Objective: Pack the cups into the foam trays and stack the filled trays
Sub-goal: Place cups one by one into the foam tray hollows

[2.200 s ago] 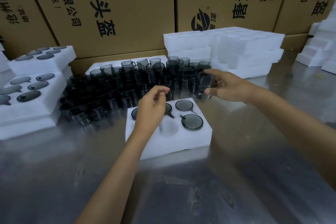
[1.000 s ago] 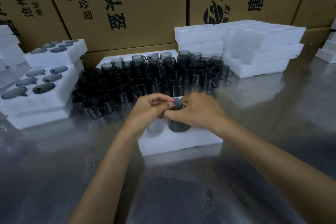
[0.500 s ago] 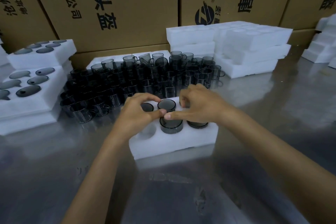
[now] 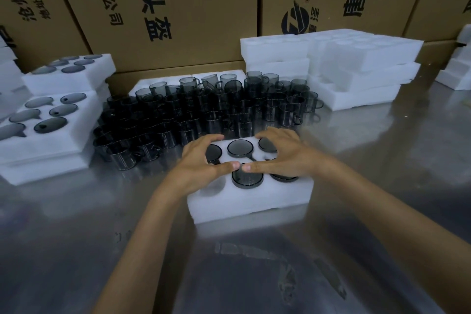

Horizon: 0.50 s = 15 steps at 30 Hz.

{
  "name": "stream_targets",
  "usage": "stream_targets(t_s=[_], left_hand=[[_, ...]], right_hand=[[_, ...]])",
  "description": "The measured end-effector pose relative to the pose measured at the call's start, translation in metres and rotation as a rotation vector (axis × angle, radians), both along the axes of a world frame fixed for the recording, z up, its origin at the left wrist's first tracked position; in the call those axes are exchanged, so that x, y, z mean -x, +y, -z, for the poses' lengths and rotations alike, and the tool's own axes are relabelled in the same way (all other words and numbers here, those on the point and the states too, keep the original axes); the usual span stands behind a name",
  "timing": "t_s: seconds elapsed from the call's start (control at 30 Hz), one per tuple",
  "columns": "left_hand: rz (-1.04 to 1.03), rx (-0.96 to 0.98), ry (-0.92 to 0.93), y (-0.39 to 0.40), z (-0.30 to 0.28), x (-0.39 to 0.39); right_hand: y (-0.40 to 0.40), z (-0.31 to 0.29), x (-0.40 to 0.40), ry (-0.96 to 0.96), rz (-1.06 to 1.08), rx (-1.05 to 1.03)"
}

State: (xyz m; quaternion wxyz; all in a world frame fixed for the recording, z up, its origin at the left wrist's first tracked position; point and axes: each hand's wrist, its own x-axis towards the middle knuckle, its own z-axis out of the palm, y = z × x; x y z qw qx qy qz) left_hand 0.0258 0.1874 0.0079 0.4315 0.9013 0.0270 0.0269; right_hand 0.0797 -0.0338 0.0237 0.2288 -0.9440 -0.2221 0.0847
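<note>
A white foam tray (image 4: 251,202) lies on the metal table in front of me. Several dark smoked-glass cups sit bottom-up in its slots. Both thumbs press on the front middle cup (image 4: 247,180), which sits almost flush in its slot. My left hand (image 4: 196,164) arches over the tray's left part, with its fingers reaching the far edge. My right hand (image 4: 286,151) arches over the right part and partly hides two cups there. The front left slot (image 4: 214,187) looks empty. A crowd of loose cups (image 4: 204,109) stands just behind the tray.
Filled foam trays (image 4: 48,143) are stacked at the left. Empty foam trays (image 4: 356,71) are stacked at the back right, and more foam (image 4: 456,71) lies at the far right edge. Brown cartons (image 4: 193,7) wall off the back. Bare metal table (image 4: 254,275) stretches in front.
My right hand fetched a cup from the pile. Both hands set it bottom-up into the front middle slot and pushed it down from half out to nearly flush.
</note>
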Motion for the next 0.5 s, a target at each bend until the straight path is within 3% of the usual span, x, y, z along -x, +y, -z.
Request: stream_targets(t_s=[0.1, 0.2, 0.27, 0.33, 0.5], left_hand=[[0.026, 0.058, 0.024, 0.002, 0.001, 0.0], [-0.14, 0.11, -0.213, 0.008, 0.006, -0.003], [-0.447, -0.09, -0.394, 0.024, 0.015, -0.006], [-0.652, -0.322, -0.397, 0.046, 0.026, -0.005], [-0.69, -0.484, -0.22, 0.081, 0.049, -0.003]], right_hand=[[-0.001, 0.003, 0.002, -0.016, 0.001, -0.045], [-0.003, 0.007, 0.005, -0.031, 0.021, -0.086], [-0.003, 0.008, 0.004, -0.039, 0.026, -0.082], [0.0, 0.006, 0.0, -0.043, 0.047, -0.094], [0.016, 0.002, -0.009, -0.035, 0.132, -0.172]])
